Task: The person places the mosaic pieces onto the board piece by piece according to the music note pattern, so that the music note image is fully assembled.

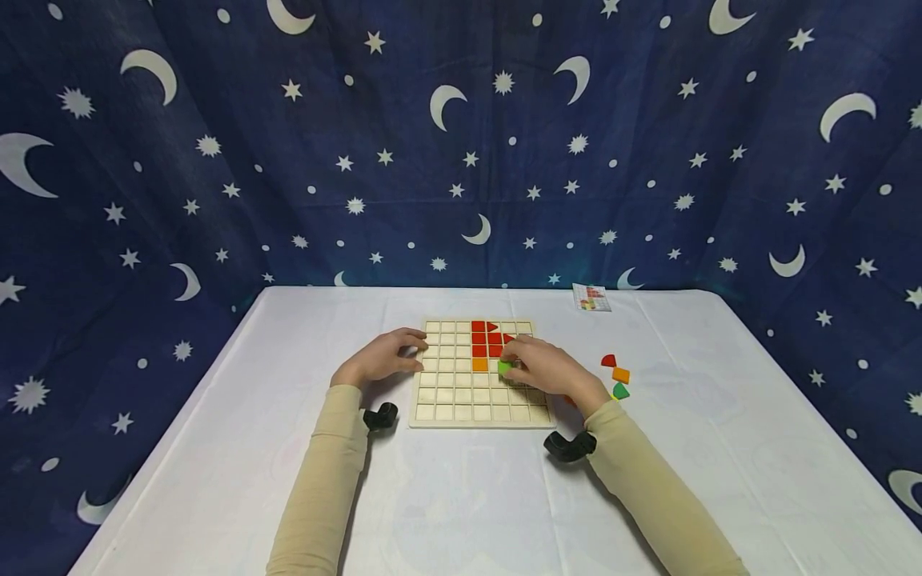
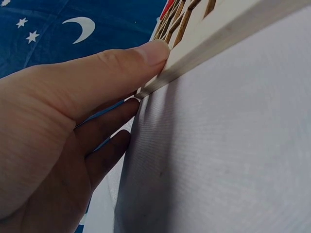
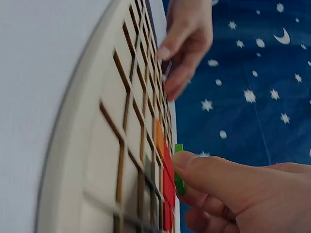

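A light wooden grid board lies on the table. Red tiles and an orange tile sit in some of its squares. My left hand rests against the board's left edge. In the left wrist view its straight thumb touches that edge, with the other fingers loosely beside it. Over the board, my right hand pinches a green tile between thumb and fingers. The right wrist view shows this tile held on edge above the squares; its full outline is partly hidden by the fingers.
Right of the board lie loose pieces: a red one, an orange one and a green one, with others partly behind the right wrist. A small printed card lies at the table's back edge. A starry blue curtain hangs behind.
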`<state>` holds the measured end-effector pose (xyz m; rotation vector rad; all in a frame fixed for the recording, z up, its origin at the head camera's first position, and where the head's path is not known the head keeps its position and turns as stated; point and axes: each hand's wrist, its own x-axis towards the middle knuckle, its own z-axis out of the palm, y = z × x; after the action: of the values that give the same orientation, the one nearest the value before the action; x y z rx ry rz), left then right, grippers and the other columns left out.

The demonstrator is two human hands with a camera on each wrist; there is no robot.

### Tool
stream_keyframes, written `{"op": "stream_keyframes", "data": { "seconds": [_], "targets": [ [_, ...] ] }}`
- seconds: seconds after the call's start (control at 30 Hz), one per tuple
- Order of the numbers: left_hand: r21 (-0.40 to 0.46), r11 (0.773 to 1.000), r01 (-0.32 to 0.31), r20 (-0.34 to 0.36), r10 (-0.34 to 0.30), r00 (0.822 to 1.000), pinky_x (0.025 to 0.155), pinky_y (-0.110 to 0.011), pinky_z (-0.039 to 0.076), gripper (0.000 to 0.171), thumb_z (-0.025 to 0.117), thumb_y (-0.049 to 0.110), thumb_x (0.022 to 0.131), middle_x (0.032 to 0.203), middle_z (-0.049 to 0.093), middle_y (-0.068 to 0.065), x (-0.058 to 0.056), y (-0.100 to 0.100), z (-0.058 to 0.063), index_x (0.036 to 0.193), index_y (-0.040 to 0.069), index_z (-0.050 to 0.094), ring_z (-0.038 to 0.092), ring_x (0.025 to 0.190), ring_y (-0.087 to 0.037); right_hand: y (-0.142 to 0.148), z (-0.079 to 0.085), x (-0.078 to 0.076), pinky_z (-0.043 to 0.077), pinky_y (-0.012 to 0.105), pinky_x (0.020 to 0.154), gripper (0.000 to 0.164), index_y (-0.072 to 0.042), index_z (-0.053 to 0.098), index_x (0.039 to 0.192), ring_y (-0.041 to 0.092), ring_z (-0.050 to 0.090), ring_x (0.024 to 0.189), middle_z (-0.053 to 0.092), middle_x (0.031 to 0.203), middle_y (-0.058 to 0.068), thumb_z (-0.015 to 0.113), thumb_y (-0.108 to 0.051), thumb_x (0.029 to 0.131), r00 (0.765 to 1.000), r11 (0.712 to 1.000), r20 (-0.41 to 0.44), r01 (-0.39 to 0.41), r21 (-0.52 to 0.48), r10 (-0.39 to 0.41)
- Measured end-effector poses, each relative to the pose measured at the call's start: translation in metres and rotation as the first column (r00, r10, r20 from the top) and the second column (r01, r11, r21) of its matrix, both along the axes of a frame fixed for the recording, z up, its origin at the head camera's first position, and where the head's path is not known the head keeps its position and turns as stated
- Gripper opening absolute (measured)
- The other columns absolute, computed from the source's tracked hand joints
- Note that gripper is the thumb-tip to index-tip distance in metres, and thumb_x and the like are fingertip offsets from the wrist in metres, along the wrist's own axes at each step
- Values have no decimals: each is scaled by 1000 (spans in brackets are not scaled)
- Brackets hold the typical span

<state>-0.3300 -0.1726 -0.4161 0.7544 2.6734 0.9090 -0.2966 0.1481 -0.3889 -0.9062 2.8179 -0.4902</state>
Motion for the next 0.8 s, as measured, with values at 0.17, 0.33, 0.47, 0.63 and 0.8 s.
{"op": "stream_keyframes", "data": {
  "seconds": [0.17, 0.33, 0.47, 0.63, 0.8],
  "targets": [
    [0, 1000, -4, 11, 4, 1000, 115, -47, 30, 44, 72, 19, 89, 145, 47, -14, 0, -1, 1, 129, 1, 62, 37, 138, -34, -20, -1, 0, 51, 31, 76, 24, -10, 68, 110, 12, 54, 84, 60, 100, -1, 71, -25, 91, 999, 999, -20, -51, 8, 51],
    [-6, 1000, -11, 23, 11, 1000, 114, -48, 31, 44, 72, 20, 90, 146, 46, -13, -1, 0, 0, 129, 2, 62, 37, 139, -34, -33, -3, 0, 51, 30, 75, 24, -11, 68, 108, 12, 55, 85, 60, 99, -1, 73, -25, 90, 998, 998, -14, -64, 18, 64],
    [7, 1000, -8, 26, 8, 1000, 115, -47, 30, 44, 72, 21, 90, 146, 46, -13, 1, 0, 0, 129, 3, 62, 36, 139, -33, -36, -5, -1, 52, 30, 76, 21, -12, 69, 107, 12, 57, 87, 60, 99, -2, 73, -22, 89, 999, 998, -8, -50, 36, 50],
    [21, 1000, 7, -2, -7, 1000, 113, -49, 31, 44, 72, 24, 90, 145, 48, -14, 4, -1, 3, 127, 2, 63, 38, 137, -36, -37, -6, -1, 52, 30, 78, 18, -13, 70, 105, 11, 57, 86, 60, 97, -3, 72, -21, 89, 999, 998, -12, -50, 46, 51],
    [12, 1000, -19, 36, 18, 999, 114, -48, 30, 44, 72, 21, 90, 147, 46, -12, 4, 1, 4, 129, 3, 62, 36, 139, -33, -38, -6, 1, 52, 30, 78, 18, -11, 70, 104, 11, 59, 85, 61, 96, -3, 72, -22, 90, 997, 997, -21, -71, 31, 71]
  ]
}}
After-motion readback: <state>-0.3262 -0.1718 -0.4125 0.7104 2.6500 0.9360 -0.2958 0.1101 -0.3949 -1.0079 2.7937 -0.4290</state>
